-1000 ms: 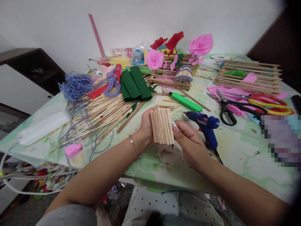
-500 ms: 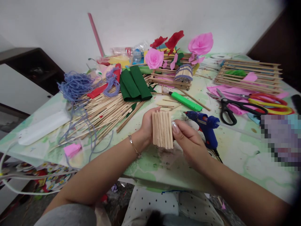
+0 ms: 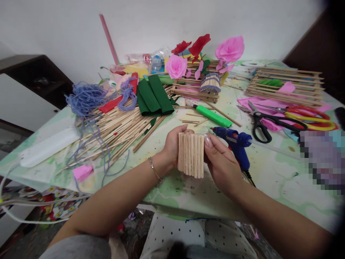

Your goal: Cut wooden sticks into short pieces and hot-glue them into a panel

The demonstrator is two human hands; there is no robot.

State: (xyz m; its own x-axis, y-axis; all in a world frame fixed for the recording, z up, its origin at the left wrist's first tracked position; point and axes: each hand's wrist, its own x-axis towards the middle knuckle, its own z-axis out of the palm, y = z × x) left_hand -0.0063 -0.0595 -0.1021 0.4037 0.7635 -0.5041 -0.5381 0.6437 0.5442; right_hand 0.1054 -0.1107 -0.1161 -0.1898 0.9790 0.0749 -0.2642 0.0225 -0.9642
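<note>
Between both hands I hold a small holder made of upright wooden sticks (image 3: 191, 155), side by side, above the table's front edge. My left hand (image 3: 171, 147) is closed round its left side, most fingers hidden behind it. My right hand (image 3: 221, 158) grips the right edge, thumb on the front, other fingers out of sight. Just beyond the right hand lies a blue hot glue gun (image 3: 234, 138) with a clear glue stick in its back. A green utility knife (image 3: 212, 116) and a few short stick pieces (image 3: 192, 121) lie behind the holder.
At left are loose wooden sticks (image 3: 115, 133), purple yarn (image 3: 87, 97), folded green paper (image 3: 155, 96) and a white power strip (image 3: 51, 145). Paper flowers (image 3: 176, 66) stand at the back by a stick frame. Black scissors (image 3: 261, 122) and another stick frame (image 3: 285, 86) lie at right.
Both hands have shifted slightly right and toward me with the stick holder, which has turned a little, showing its front more squarely. The things on the table have stayed put.
</note>
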